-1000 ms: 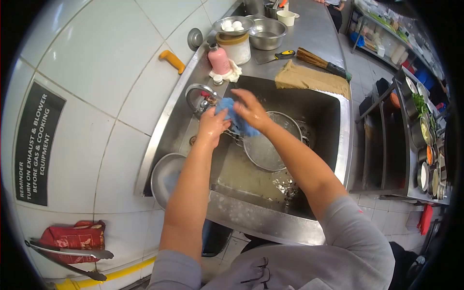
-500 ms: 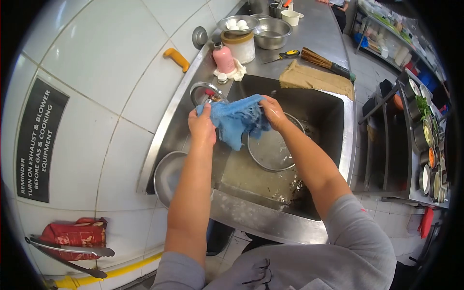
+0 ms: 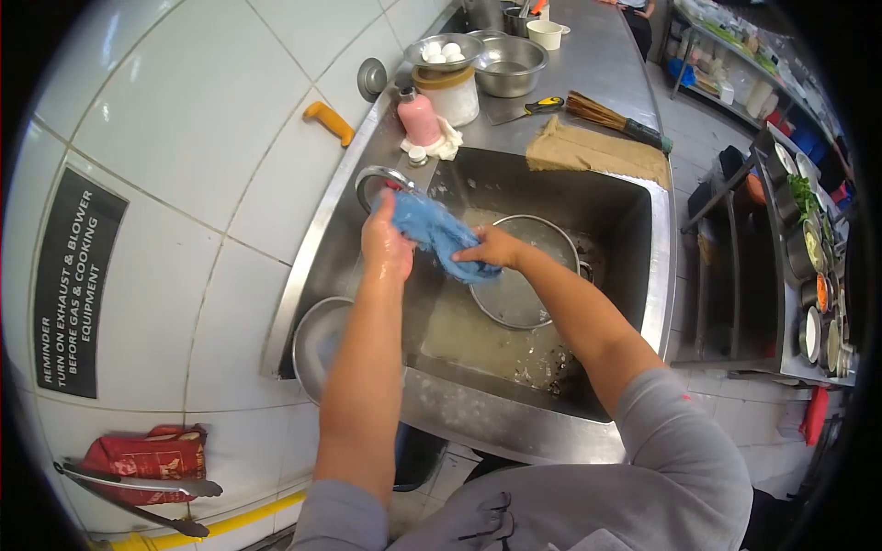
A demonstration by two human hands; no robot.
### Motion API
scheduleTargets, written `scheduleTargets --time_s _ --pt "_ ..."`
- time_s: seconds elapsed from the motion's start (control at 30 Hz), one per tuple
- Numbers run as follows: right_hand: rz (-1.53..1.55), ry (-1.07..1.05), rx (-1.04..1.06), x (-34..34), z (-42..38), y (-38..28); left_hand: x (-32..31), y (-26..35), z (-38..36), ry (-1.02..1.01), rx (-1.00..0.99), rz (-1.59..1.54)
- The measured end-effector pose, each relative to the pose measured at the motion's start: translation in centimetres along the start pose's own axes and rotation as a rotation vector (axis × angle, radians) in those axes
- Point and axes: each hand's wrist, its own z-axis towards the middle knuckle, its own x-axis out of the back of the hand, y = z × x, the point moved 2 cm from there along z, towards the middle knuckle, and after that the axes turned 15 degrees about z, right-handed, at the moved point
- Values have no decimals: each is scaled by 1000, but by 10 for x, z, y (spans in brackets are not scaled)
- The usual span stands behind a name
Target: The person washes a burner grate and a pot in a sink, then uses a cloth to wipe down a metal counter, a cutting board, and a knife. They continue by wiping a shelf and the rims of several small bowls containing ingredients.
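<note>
A wet blue cloth (image 3: 432,230) stretches between my two hands above the sink (image 3: 588,197). My left hand (image 3: 387,237) grips its upper left end, close to the curved metal faucet (image 3: 378,179). At the lower right end, my right hand (image 3: 494,251) is closed around the bunched fabric. Below the cloth, a round strainer with a metal rim (image 3: 524,289) sits in the sink, in cloudy water with dark bits of debris. A metal bowl (image 3: 317,344) rests at the sink's left corner, partly hidden by my left forearm.
Behind the sink stand a pink bottle (image 3: 419,119), a bowl of eggs (image 3: 443,53) on a lidded tub, and a steel bowl (image 3: 510,66). A scraper (image 3: 528,109), a brush (image 3: 616,119) and a brown cloth (image 3: 597,151) lie along the back. Tongs (image 3: 138,491) hang at lower left.
The blue cloth has gone from spread out to a gathered, slanting bundle. My right hand has moved down and left, while my left hand stays near the faucet.
</note>
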Motion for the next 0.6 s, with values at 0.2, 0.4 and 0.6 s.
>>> scheduleTargets --time_s 0.2,0.4,0.6 --pt "759 219 346 -41 -3 -32 -32 -18 -45 -7 551 -416" --pt "232 703 581 -89 3 -38 27 -189 78 -562 361 -409" --pt "-674 906 367 -21 28 -39 -32 -99 12 -93 383 -117"
